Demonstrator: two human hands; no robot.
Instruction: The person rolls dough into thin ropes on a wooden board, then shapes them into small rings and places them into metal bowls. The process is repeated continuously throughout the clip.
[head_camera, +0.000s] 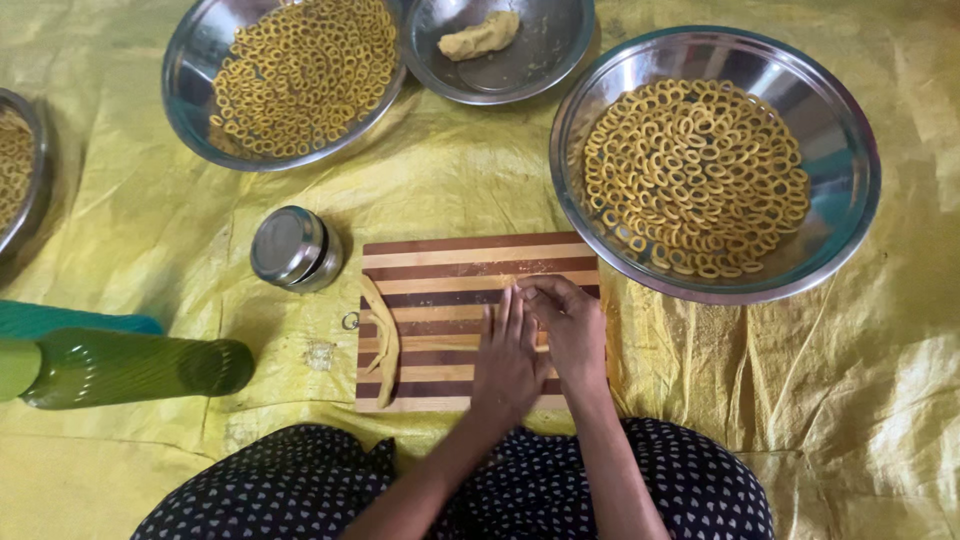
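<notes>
- Head view: the left hand (507, 360) lies flat on the striped wooden board (440, 262), fingers stretched out and together, pointing to 12 o'clock; nothing is grasped in it
- The right hand (572, 330) sits just beside it at 3 o'clock, touching it, fingertips curled in and pinched at the board's middle; whether a bit of dough sits between them I cannot tell
- Thin dough strips (383, 340) lie along the board's edge at 9 o'clock, well apart from both hands
- A small steel tin (293, 248) stands off the board at 10 o'clock; a green bottle (130, 368) lies on its side at 9 o'clock, farther out
- A big steel bowl (835, 120) of dough rings (695, 178) sits at 1 o'clock from the board; a second bowl (190, 80) of rings at 11 o'clock; a smaller bowl (550, 45) at 12 o'clock holds a dough lump (481, 36)
- All rests on a yellow sheet (480, 170); the dotted dark clothing (300, 490) shows at 6 o'clock
</notes>
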